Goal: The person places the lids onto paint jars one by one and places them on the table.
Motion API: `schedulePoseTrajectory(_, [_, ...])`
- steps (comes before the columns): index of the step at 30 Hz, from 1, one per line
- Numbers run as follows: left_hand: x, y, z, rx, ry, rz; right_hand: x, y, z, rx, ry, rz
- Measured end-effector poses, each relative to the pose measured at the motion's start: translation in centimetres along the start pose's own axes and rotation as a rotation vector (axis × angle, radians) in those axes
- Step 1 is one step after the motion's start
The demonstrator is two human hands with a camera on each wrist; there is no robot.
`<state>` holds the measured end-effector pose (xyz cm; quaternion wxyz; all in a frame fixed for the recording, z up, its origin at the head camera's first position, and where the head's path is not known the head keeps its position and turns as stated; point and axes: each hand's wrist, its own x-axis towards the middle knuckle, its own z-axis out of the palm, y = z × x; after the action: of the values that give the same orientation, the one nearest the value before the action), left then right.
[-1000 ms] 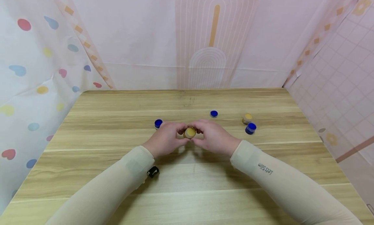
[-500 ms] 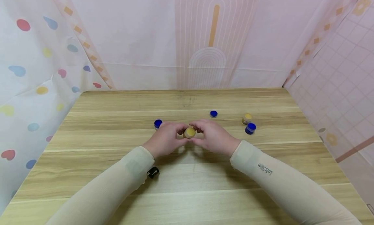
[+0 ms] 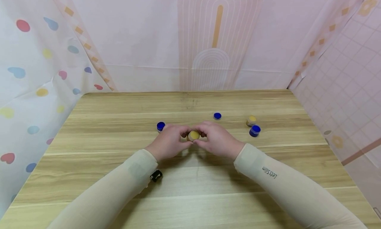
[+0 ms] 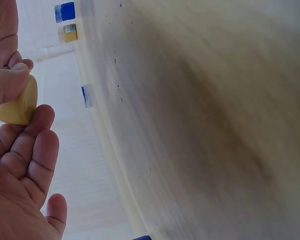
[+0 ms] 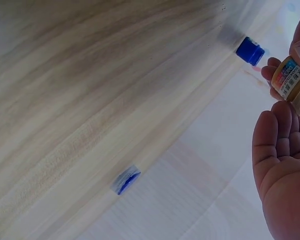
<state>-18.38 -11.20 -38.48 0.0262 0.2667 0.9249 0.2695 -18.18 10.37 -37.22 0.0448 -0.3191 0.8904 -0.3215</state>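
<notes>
Between my hands is a small paint jar (image 3: pixel 194 135) of yellow paint with a clear lid, held just above the wooden table. My left hand (image 3: pixel 170 140) grips its body, as the right wrist view shows with the printed label of the jar (image 5: pixel 289 79) facing out. From the other side, my right hand (image 3: pixel 218 139) pinches the jar around its lid end with thumb and fingers. Partly behind my left hand stands a blue paint jar (image 3: pixel 161 126), which looks lidless in the right wrist view. A flat clear lid (image 3: pixel 217 116) stained blue lies farther back.
To the right, a second yellow paint jar (image 3: pixel 251 120) and another blue paint jar (image 3: pixel 255 130) stand close together, both with lids. Printed cloth (image 3: pixel 134 57) hangs along the back and sides of the table (image 3: pixel 190 189).
The yellow jar stays in nearly the same place between both hands. My right fingertips lift a little from it and come back, with a slight shift of grip.
</notes>
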Motion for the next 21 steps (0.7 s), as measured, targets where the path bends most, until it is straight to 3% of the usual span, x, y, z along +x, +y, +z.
schedulePoseTrajectory(21, [0.00,-0.08,0.16,-0.007,-0.008,-0.006,-0.09,0.10,0.03,-0.002,0.000,-0.010])
